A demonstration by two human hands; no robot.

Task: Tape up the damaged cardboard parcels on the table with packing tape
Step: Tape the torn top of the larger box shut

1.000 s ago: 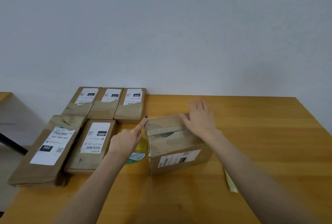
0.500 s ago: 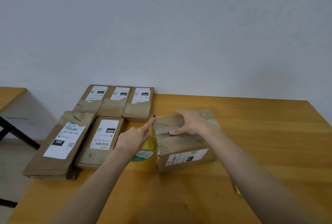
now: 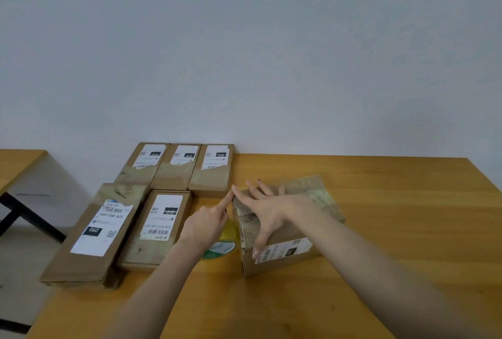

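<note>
Five flat labelled parcels lie on the left of the wooden surface [image 3: 402,232]: three in a back row [image 3: 173,175], and two nearer [image 3: 159,230], the outer one jutting over the edge. A yellow-green tape roll [image 3: 222,246] lies between them and the damaged cardboard box [image 3: 309,197], half hidden by the left hand [image 3: 206,226]. This hand still presses its straight index finger on the far left corner of the box, the other fingers curled. The right hand [image 3: 267,209], bent half a second ago, now lies spread on top, its thumb over the front edge.
</note>
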